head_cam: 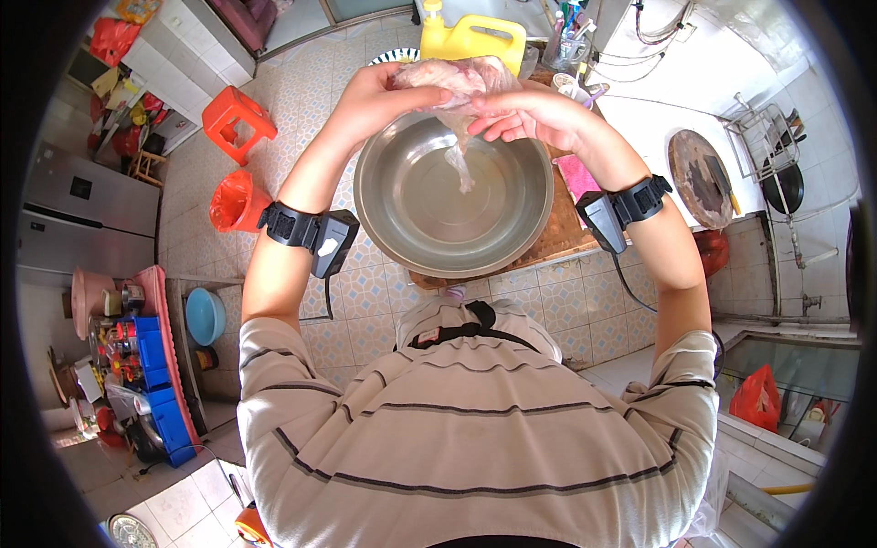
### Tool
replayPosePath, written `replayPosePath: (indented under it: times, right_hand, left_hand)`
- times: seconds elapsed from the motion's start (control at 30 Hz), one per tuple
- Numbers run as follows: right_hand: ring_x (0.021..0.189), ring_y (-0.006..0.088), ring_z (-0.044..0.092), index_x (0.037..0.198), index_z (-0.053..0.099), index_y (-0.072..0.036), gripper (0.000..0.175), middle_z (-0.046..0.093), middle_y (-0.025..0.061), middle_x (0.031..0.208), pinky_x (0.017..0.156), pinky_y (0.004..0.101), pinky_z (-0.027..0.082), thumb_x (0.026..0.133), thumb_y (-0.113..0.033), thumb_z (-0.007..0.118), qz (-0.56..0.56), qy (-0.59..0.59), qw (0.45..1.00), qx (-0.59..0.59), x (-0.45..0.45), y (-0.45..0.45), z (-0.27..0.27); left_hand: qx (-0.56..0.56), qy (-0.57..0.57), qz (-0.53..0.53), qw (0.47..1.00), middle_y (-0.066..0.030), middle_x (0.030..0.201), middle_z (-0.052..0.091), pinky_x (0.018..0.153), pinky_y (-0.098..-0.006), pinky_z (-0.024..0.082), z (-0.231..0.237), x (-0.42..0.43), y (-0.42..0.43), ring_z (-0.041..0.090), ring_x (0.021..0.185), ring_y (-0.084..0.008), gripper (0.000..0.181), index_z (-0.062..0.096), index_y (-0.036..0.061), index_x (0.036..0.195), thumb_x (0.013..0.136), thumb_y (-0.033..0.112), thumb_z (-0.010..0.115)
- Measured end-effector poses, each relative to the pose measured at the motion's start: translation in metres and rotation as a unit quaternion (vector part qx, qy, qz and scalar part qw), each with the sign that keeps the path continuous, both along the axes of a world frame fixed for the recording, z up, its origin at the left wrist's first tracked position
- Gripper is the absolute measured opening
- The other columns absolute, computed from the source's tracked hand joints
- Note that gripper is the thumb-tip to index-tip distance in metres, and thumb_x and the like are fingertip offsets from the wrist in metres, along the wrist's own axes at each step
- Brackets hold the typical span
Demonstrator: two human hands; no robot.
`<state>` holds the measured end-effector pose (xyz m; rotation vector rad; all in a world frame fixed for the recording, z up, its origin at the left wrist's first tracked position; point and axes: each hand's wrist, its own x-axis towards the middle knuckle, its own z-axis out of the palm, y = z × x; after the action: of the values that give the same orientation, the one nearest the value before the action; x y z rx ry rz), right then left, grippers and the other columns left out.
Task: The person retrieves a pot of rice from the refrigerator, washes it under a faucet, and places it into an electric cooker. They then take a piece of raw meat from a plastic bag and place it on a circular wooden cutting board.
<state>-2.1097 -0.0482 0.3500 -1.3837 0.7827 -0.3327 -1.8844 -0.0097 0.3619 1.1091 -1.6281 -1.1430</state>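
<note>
Both my hands hold up a piece of raw, pale poultry (473, 72) at the far rim of a wide stainless-steel basin (452, 236). My left hand (370, 103) grips its left end, thumb laid across the near side. On the right, my right hand (548, 116) has its thumb against the meat and its fingers curled below. A thin part of the poultry, perhaps a limb, dangles over the basin. Whether the basin holds clear water, I cannot tell. It rests partly on a brown wooden board or tabletop (565, 243).
A yellow jug (473, 41) stands just beyond the poultry. A pink cloth (579, 188) lies right of the basin. Farther right, a knife (723, 181) rests on a round chopping board (695, 178). An orange stool (236, 123) and lined red bin (236, 202) stand on the left floor.
</note>
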Motion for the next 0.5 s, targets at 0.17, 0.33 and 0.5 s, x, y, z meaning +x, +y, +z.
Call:
replayPosePath:
  times: [0.17, 0.33, 0.5]
  right_hand:
    - [0.084, 0.0084, 0.058, 0.101, 0.061, -0.010, 0.040, 0.064, 0.0060, 0.091, 0.074, 0.0187, 0.042, 0.073, -0.038, 0.068, -0.011, 0.025, 1.000, -0.016, 0.001, 0.003, 0.003]
    - [0.086, 0.0090, 0.058, 0.103, 0.061, -0.010, 0.045, 0.063, 0.0066, 0.092, 0.075, 0.0190, 0.042, 0.071, -0.041, 0.069, 0.001, 0.052, 0.999, -0.009, 0.001, 0.000, -0.003]
    - [0.085, 0.0123, 0.058, 0.101, 0.061, -0.008, 0.060, 0.062, 0.0078, 0.091, 0.077, 0.0207, 0.043, 0.062, -0.052, 0.072, -0.028, 0.099, 0.993, -0.054, 0.003, 0.001, -0.005]
  left_hand:
    - [-0.015, -0.019, 0.008, 1.000, -0.0014, 0.077, 0.061, 0.060, -0.0184, 0.040, -0.006, 0.002, -0.002, 0.053, 0.067, -0.0059, 0.030, 0.061, -0.0004, 0.091, 0.071, 0.019, 0.071]
    - [-0.002, -0.013, -0.001, 1.000, -0.0011, 0.078, 0.061, 0.060, -0.0181, 0.040, -0.010, 0.000, -0.002, 0.052, 0.067, -0.0053, 0.030, 0.061, -0.0005, 0.092, 0.072, 0.018, 0.071]
    - [0.001, -0.006, 0.009, 1.000, -0.0010, 0.078, 0.061, 0.060, -0.0178, 0.040, -0.011, -0.002, 0.000, 0.052, 0.067, -0.0051, 0.029, 0.061, -0.0006, 0.093, 0.073, 0.018, 0.070]
